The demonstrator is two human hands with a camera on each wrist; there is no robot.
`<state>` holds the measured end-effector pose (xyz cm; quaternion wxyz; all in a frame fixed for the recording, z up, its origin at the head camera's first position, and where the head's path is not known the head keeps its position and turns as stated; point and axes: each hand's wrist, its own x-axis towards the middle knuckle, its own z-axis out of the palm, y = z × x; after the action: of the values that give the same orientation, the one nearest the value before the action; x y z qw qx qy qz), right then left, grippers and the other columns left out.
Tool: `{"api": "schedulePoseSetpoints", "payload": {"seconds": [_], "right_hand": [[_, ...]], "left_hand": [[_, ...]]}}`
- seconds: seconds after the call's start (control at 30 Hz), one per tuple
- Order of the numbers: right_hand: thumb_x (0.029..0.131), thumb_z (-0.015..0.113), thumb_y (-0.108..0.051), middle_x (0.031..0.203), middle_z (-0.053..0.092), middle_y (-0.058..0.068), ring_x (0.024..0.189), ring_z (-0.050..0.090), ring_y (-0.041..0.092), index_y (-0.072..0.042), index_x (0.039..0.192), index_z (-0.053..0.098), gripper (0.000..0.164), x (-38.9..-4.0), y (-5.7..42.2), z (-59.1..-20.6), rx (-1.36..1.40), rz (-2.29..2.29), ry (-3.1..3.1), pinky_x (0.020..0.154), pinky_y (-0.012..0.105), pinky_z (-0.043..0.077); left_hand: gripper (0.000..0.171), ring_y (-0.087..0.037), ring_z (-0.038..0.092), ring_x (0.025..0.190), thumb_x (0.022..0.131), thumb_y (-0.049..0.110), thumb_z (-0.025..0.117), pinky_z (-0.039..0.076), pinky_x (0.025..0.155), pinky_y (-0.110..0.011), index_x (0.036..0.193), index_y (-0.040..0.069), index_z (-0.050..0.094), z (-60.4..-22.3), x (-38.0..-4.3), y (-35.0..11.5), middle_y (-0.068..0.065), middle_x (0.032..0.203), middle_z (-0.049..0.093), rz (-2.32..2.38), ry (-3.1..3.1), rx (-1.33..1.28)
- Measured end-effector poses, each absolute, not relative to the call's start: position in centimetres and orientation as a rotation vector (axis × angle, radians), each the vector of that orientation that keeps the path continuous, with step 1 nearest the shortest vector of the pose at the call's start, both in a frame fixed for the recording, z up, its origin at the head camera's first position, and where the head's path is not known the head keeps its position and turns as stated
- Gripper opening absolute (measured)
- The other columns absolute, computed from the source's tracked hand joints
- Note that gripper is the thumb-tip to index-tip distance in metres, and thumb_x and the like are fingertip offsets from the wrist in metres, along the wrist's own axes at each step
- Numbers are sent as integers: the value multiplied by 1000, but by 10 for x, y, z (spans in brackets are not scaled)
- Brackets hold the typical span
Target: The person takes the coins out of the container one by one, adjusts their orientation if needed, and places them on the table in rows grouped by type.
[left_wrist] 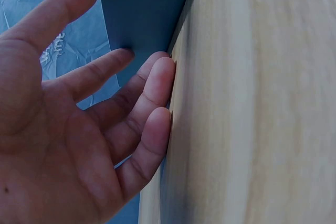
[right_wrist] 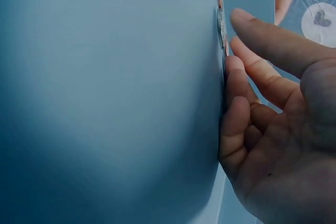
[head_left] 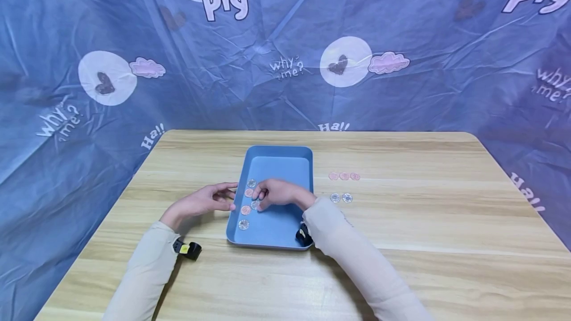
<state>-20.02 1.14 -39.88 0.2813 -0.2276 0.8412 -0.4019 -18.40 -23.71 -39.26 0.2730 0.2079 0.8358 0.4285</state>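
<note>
Along the left side of a blue tray (head_left: pixel 278 151), silver and pink coin-like discs alternate in a column. Over its middle, my right hand (head_left: pixel 283 193) has the thumb and index finger spread around a silver disc (head_left: pixel 255 205). In the right wrist view that silver disc (right_wrist: pixel 222 29) lies flat just off the thumb tip, while the other fingers curl low against the tray floor. My left hand (head_left: pixel 200 201) stands at the tray's left wall, thumb and fingers apart. Seen from the left wrist, its fingertips (left_wrist: pixel 157 124) are down at the table beside the tray wall (left_wrist: pixel 144 9).
Right of the tray, a row of three pink discs (head_left: pixel 344 176) lies on the wooden table (head_left: pixel 424 222). Two silver discs (head_left: pixel 341 197) lie nearer to me. A blue printed cloth (head_left: pixel 285 98) hangs behind the table and along its sides.
</note>
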Motion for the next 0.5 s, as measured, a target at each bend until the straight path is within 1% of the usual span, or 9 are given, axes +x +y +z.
{"api": "schedulePoseSetpoints", "payload": {"seconds": [0.23,0.37,0.5], "right_hand": [[80,74,-3,81,51,-2,75,46,12,-8,96,66,19,-198,7,-399,-659,-960,2339,69,20,37],[82,74,-5,79,50,-2,73,45,12,-10,95,67,16,-197,5,-398,-685,-909,2386,67,21,36],[82,74,-7,79,51,-2,74,46,12,-12,93,67,14,-197,3,-397,-685,-874,2413,67,21,36]], "left_hand": [[75,-29,57,113,90,22,68,47,96,-34,148,-2,30,-394,-185,-237,-24,130,54,1157,2239,547],[76,-29,58,112,89,25,69,47,97,-37,148,-2,30,-393,-184,-237,-24,130,54,1169,2232,548],[77,-23,59,109,89,31,69,49,96,-37,148,-2,31,-393,-185,-238,-24,129,55,1161,2237,604]]}}
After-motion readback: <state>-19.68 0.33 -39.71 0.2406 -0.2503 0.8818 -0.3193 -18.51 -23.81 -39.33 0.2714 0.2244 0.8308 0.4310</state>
